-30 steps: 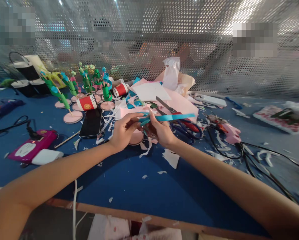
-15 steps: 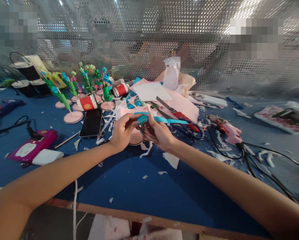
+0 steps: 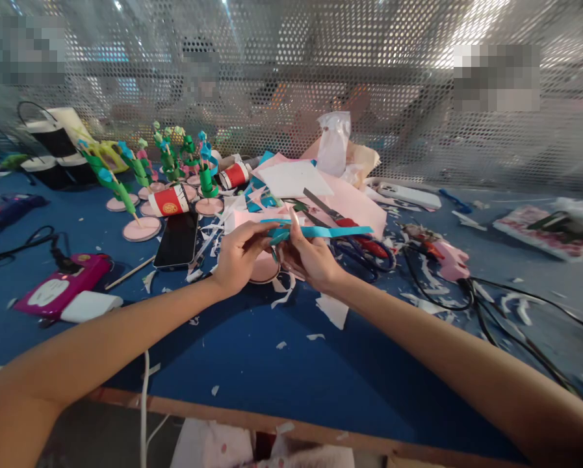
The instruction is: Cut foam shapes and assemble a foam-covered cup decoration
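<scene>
Between my two hands is a narrow blue paper strip [image 3: 340,231], its long end sticking out to the right. My left hand [image 3: 240,257] pinches the folded end of the strip. Thumb and fingers of my right hand [image 3: 313,260] are closed on the strip close beside it. A pink round disc [image 3: 264,268] lies on the table just below the hands, partly covered by them. Scissors with red and blue handles [image 3: 369,246] rest behind my right hand. Sheets of pink paper [image 3: 357,198] and a white sheet [image 3: 296,179] lie beyond.
Stick stands with green paper and blue stars [image 3: 118,188] are at the left, near a red paper cup [image 3: 171,200] and a phone [image 3: 177,240]. A magenta power strip [image 3: 64,286] sits front left. Pink glue gun [image 3: 452,260] and cables lie right. Paper scraps litter the blue table [image 3: 272,377].
The free end of the blue strip has risen slightly and points straighter to the right. Both hands stay in nearly the same place, still gripping it.
</scene>
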The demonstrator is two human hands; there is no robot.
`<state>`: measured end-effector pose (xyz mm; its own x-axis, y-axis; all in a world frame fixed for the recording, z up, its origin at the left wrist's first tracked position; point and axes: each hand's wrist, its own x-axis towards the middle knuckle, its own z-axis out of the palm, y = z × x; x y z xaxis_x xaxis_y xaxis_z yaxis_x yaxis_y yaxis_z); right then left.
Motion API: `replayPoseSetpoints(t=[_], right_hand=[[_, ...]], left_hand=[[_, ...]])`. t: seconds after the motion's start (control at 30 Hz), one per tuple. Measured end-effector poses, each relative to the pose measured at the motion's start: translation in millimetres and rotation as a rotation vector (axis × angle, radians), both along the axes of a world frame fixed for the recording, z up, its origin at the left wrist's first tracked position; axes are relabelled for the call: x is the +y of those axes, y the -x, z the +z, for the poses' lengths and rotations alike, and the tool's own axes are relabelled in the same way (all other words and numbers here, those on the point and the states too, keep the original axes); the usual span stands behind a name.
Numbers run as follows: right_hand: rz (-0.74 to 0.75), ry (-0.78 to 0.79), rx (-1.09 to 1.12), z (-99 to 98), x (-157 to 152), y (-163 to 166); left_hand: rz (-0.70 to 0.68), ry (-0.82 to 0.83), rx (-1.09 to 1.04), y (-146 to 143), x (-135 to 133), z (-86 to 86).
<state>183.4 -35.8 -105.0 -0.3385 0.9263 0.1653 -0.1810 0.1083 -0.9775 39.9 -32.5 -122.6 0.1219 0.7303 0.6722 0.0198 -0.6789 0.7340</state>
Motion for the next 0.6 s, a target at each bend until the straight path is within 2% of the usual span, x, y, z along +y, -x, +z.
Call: replayPoseSetpoints(t=[0.27,0.43,0.6], right_hand=[[0.0,-0.044,0.043,1.8,-0.8,1.8],[-0.035,-0.102,0.015,-2.5,0.5,2.0],[-0.1,-0.135,0.036,-4.2,3.2,0.0]], left_hand=[[0.044,0.012,0.025,-0.2,1.6,-2.4],[0.207,-0.09,0.055,0.1,1.6,-1.6],[0.233,-0.26,0.184,0.5,2.6,-4.0]])
